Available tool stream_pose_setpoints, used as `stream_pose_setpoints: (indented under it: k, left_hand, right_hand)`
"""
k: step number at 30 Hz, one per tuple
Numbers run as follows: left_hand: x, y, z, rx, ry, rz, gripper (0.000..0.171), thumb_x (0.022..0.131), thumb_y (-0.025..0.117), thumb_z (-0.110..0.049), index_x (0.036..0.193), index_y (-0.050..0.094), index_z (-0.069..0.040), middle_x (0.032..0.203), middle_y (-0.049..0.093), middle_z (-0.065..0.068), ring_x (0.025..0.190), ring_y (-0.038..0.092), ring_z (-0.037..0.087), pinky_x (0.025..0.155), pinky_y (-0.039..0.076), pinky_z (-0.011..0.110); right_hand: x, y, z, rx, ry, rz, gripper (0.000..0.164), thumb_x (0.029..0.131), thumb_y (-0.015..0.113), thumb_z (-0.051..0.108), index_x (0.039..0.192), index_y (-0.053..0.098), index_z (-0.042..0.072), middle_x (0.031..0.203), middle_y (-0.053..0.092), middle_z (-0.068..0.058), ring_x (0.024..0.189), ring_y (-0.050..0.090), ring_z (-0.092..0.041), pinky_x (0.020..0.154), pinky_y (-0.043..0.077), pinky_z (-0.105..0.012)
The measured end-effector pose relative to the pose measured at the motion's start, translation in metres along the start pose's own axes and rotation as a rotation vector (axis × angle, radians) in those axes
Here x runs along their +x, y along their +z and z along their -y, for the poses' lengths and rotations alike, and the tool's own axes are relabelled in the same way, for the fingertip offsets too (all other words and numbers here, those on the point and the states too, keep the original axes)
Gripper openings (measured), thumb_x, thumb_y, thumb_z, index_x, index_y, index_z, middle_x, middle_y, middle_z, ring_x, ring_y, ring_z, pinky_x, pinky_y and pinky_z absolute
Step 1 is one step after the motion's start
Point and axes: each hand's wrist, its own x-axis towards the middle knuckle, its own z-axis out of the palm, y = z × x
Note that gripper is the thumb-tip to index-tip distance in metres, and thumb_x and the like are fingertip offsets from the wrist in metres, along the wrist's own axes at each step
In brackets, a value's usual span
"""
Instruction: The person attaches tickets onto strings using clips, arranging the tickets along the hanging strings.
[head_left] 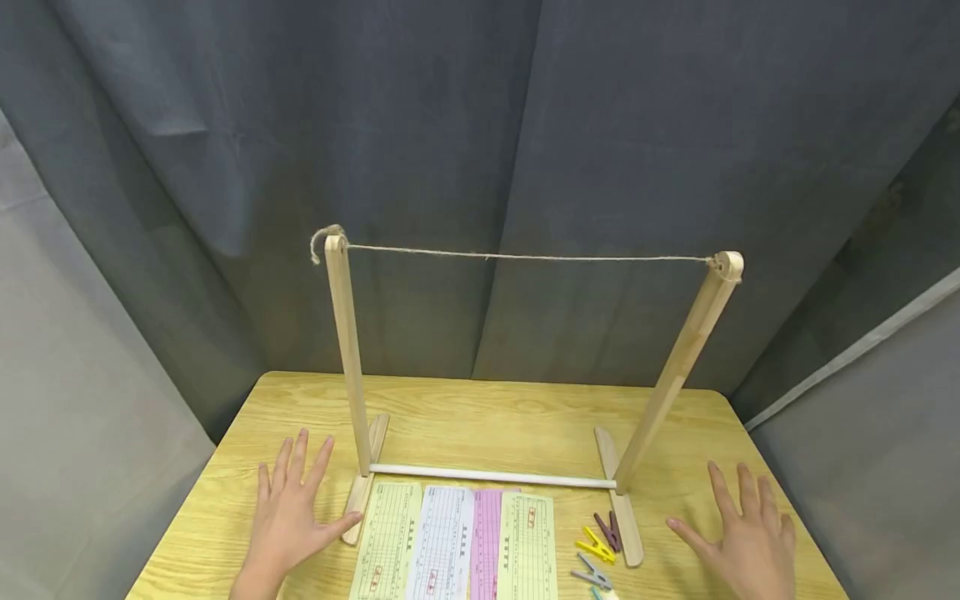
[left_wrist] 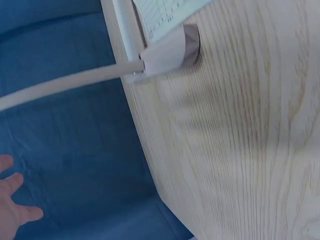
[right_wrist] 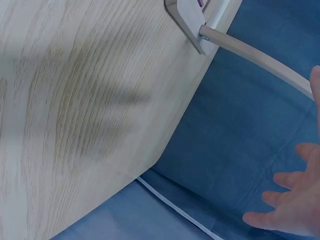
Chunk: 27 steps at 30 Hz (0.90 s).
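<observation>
My left hand, fingers spread and holding nothing, hovers over the table left of a wooden stand. On the other side, my right hand is also spread and holds nothing. A length of twine runs between the tops of the stand's two posts, and a white rod joins their feet. Between the hands lie printed paper slips: a yellow-green one, a white one, a pink one and another yellow-green one. Beside them lie a purple clothespin, a yellow one and a grey one.
Part of a light blue clothespin shows at the bottom edge of the head view. The wood-grain table has rounded far corners. Dark grey curtains hang behind it, with lighter panels at both sides.
</observation>
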Motion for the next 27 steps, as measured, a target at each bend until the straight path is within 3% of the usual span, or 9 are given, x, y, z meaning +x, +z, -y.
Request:
stream_pose_setpoints:
  k: [5,14,17,21,27]
  left_hand:
    - [0.003,0.005,-0.009,-0.042,0.06,-0.04,0.102,0.06,0.072,-0.06,0.142,0.03,-0.018,0.141,0.03,0.018,0.125,0.027,0.04,0.093,0.022,0.065]
    - [0.004,0.027,-0.029,-0.109,0.15,-0.055,0.094,0.061,0.072,-0.059,0.135,0.041,-0.009,0.133,0.041,0.018,0.119,0.037,0.037,0.091,0.029,0.06]
    - [0.005,0.038,-0.035,-0.138,0.19,-0.077,0.094,0.061,0.074,-0.057,0.134,0.042,-0.008,0.13,0.044,0.019,0.117,0.04,0.036,0.091,0.031,0.059]
    - [0.005,0.051,-0.046,-0.216,0.197,-0.057,0.091,0.061,0.076,-0.051,0.134,0.044,-0.008,0.132,0.043,0.018,0.116,0.041,0.037,0.091,0.032,0.058]
    - [0.007,0.07,-0.063,-0.311,0.197,0.007,0.084,0.074,0.057,-0.066,0.135,0.043,-0.011,0.134,0.042,0.015,0.117,0.041,0.036,0.088,0.035,0.061]
  right_hand:
    - [0.002,0.003,0.003,0.071,-0.045,-0.045,0.096,0.062,0.071,0.059,0.135,0.039,0.005,0.128,0.036,-0.032,0.111,0.033,-0.055,0.074,0.03,-0.071]
    - [0.003,0.018,0.011,0.16,-0.102,-0.114,0.082,0.06,0.076,0.052,0.117,0.056,-0.003,0.118,0.045,-0.034,0.101,0.043,-0.054,0.069,0.037,-0.067]
    - [0.002,0.026,0.015,0.188,-0.09,-0.094,0.078,0.061,0.077,0.049,0.114,0.057,-0.005,0.117,0.046,-0.034,0.101,0.043,-0.054,0.069,0.038,-0.067]
    - [-0.002,0.039,0.019,0.234,-0.061,-0.047,0.071,0.065,0.077,0.044,0.112,0.059,-0.005,0.117,0.046,-0.033,0.102,0.042,-0.054,0.071,0.036,-0.069]
    - [-0.006,0.055,0.024,0.282,-0.027,0.01,0.064,0.068,0.077,0.041,0.11,0.061,-0.005,0.117,0.046,-0.034,0.102,0.042,-0.055,0.074,0.036,-0.069]
